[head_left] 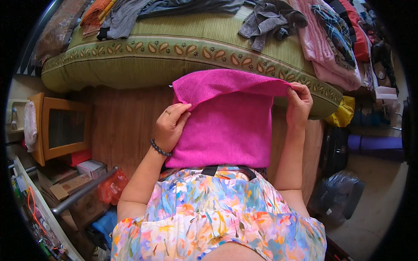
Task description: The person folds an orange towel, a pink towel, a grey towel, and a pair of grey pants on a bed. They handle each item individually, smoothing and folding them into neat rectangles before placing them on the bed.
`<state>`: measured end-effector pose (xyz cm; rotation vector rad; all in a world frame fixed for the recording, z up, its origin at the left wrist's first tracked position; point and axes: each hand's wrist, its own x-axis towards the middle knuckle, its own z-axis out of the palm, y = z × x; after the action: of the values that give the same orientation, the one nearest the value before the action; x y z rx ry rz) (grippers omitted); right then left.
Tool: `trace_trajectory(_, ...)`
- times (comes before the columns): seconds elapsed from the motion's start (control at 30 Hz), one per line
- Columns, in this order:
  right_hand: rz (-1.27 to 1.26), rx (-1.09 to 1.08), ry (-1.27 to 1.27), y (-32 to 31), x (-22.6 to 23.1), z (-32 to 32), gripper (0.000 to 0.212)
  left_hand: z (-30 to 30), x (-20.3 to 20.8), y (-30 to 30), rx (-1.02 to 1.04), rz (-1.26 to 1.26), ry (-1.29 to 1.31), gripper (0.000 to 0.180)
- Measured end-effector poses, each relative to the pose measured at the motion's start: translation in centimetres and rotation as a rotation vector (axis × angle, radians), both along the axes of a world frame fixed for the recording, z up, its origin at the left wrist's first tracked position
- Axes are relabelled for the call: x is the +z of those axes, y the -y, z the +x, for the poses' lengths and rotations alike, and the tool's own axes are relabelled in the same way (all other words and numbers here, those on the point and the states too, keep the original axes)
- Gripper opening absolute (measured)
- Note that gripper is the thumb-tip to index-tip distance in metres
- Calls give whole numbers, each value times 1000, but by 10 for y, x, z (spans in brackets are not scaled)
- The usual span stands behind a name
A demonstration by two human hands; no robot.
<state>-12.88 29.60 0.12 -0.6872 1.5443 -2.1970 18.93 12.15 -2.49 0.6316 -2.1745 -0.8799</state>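
A bright pink towel (226, 130) hangs spread out in front of my body, its upper part folded over toward me. My left hand (170, 126), with a ring and a dark bead bracelet, pinches the towel's left edge. On the other side, my right hand (299, 103) grips the upper right corner between thumb and fingers. The folded flap sags between the two hands. A small white tag shows at the towel's upper left edge.
Ahead is a bed with a green patterned cover (183, 37), bearing a grey cloth (272, 21), a striped garment (126, 17) and a pink blanket (326, 52). A wooden cabinet (65, 124) and cardboard boxes (80, 195) stand left. Dark bags (337, 195) lie right.
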Motion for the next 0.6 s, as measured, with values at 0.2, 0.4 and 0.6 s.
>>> trace_trajectory(0.2, -23, -15, -11, -1, -7, -3, 12, -9, 4, 6, -34, -40, 74, 22)
trace_trajectory(0.4, 24, -34, -39, -3, -3, -2, 13, -10, -6, 26, -47, -126, 58, 20)
trace_trajectory(0.6, -4, -19, -109, -4, 26, -1, 14, -7, 51, 56, 68, -126, -33, 18)
